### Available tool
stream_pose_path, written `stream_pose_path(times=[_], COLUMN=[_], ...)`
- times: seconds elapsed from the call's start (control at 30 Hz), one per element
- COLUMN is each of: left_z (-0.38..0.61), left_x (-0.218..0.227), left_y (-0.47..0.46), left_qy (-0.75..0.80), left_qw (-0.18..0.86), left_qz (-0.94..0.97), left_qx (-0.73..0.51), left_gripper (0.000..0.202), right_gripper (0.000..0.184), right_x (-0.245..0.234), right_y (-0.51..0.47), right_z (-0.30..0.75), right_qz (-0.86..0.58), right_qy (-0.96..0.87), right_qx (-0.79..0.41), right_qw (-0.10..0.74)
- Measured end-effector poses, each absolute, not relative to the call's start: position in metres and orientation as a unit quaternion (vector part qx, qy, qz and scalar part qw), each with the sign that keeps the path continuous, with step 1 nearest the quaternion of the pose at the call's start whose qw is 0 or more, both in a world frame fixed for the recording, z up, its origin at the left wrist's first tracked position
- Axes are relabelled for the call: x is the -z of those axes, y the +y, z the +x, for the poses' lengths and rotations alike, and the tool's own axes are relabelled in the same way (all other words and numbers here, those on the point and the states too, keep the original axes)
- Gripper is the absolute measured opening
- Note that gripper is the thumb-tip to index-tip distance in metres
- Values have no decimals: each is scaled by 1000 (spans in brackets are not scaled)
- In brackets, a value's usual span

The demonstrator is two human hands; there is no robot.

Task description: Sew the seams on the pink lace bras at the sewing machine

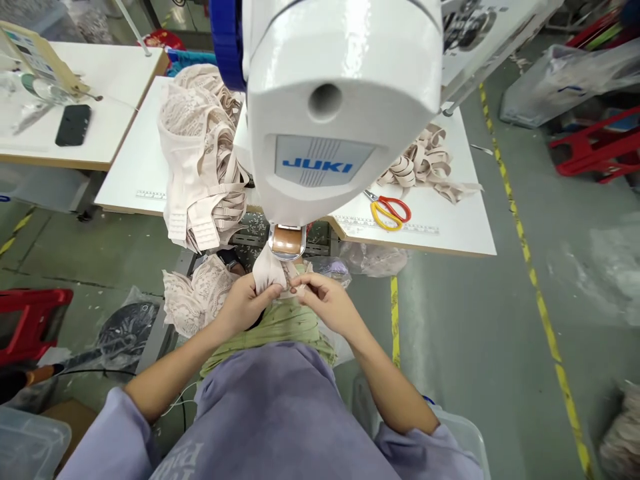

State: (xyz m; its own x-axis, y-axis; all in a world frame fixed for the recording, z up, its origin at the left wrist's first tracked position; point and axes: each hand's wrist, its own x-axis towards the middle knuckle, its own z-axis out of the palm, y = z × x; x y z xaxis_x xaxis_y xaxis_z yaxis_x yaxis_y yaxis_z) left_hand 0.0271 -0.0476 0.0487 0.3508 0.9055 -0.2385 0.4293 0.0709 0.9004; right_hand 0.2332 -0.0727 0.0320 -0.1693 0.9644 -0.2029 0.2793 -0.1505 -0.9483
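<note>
In front of me stands a white sewing machine (345,73) with a JUKI label. Just below its head, a beige bra (269,270) is stretched between my hands. My left hand (245,303) pinches the fabric, thumb on top. My right hand (325,297) has its fingertips pressed together on the bra's edge at the other side. Part of the bra lies under the machine head, where it is hidden. A lace cup piece (195,293) hangs down to the left of my left hand.
Beige bras (200,153) are heaped on the left tabletop. Right of the machine are scissors (390,212) with red and yellow handles and coiled beige straps (425,160). A phone (73,125) rests on the neighbouring table. Red stools (30,320) stand on the floor.
</note>
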Motion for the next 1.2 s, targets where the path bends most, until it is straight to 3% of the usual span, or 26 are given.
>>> stream_pose_path(times=[0.17,0.6,0.83,1.07,1.2], left_z=[21,30,29,26,28], left_x=[-56,-72,-70,-75,-66], left_y=[-39,-41,-28,-17,-18], left_qy=[489,487,476,483,491], left_qw=[477,456,527,616,661], left_qz=[707,730,683,605,538], left_qx=[-182,-148,-172,-147,-180], left_gripper=[29,27,30,27,26], right_gripper=[12,18,8,20,19], right_x=[-39,-61,-59,-42,-41], right_y=[-69,-67,-52,-55,-60], right_z=[240,228,238,232,227], right_qz=[-569,-565,-527,-516,-506], right_qy=[-572,-665,-634,-445,-397], right_qx=[-496,-417,-507,-668,-688], right_qw=[321,255,251,299,336])
